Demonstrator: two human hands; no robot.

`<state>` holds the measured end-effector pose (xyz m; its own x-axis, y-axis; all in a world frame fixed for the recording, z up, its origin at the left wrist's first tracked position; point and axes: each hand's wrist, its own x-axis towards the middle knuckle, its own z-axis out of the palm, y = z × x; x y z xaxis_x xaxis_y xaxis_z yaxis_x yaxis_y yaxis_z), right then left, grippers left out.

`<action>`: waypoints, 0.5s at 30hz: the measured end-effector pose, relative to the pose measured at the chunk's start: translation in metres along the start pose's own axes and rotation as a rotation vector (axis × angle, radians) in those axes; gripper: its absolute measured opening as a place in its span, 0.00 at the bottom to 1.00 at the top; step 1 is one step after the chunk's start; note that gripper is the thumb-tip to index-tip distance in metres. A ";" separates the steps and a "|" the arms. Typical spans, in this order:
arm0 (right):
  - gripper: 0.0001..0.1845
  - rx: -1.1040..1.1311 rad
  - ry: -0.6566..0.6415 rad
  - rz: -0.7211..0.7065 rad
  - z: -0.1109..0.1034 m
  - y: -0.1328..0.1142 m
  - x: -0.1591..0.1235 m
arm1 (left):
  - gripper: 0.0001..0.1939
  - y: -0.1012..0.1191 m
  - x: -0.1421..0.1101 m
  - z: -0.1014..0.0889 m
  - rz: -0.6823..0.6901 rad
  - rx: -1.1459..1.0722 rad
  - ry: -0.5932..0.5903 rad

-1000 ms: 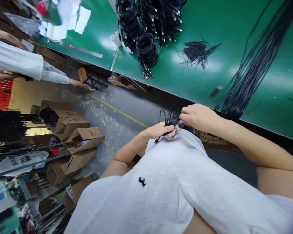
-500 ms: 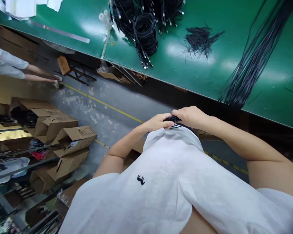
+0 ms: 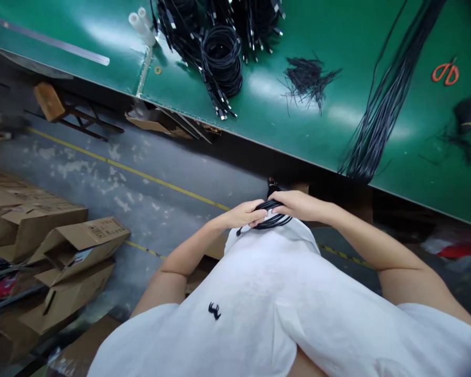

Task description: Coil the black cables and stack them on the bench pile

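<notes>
Smooth, plastic-looking black cable coil (image 3: 277, 222) in the left hand (image 3: 244, 214); glossy green desk (image 3: 280, 118) beyond it; matt cardboard boxes (image 3: 96, 232) to its left; matt cloth shirt (image 3: 243, 283) below.

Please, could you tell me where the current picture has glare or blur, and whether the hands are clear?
Head view throughout: whitish glare on the green table; deep shadow beneath its edge; smeared shape at far left, too blurred to identify; left hand and right hand fairly clear, holding black cable.
</notes>
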<state>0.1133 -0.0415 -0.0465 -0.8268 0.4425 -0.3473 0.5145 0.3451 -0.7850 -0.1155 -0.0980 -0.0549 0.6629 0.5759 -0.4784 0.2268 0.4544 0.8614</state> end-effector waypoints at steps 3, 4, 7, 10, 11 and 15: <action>0.15 -0.060 -0.035 -0.017 -0.003 0.008 0.013 | 0.12 0.014 -0.001 -0.002 -0.061 0.132 0.121; 0.17 -0.076 -0.043 -0.058 -0.006 0.011 0.020 | 0.11 0.020 0.000 -0.003 -0.086 0.191 0.185; 0.21 -0.021 -0.102 -0.225 -0.021 0.026 0.041 | 0.10 0.035 0.005 -0.002 -0.179 0.334 0.367; 0.18 0.085 -0.085 -0.218 -0.059 0.065 0.063 | 0.12 0.038 0.014 -0.002 -0.257 0.282 0.510; 0.17 0.091 0.008 -0.116 -0.077 0.085 0.069 | 0.13 0.035 0.017 -0.002 -0.277 0.192 0.558; 0.19 0.022 0.528 0.429 -0.158 0.190 0.087 | 0.19 0.024 0.022 -0.003 -0.302 -0.335 0.723</action>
<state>0.1751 0.1938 -0.1450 -0.3255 0.8831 -0.3379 0.7626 0.0339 -0.6459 -0.0971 -0.0722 -0.0454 -0.0370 0.6384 -0.7688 0.0218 0.7697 0.6381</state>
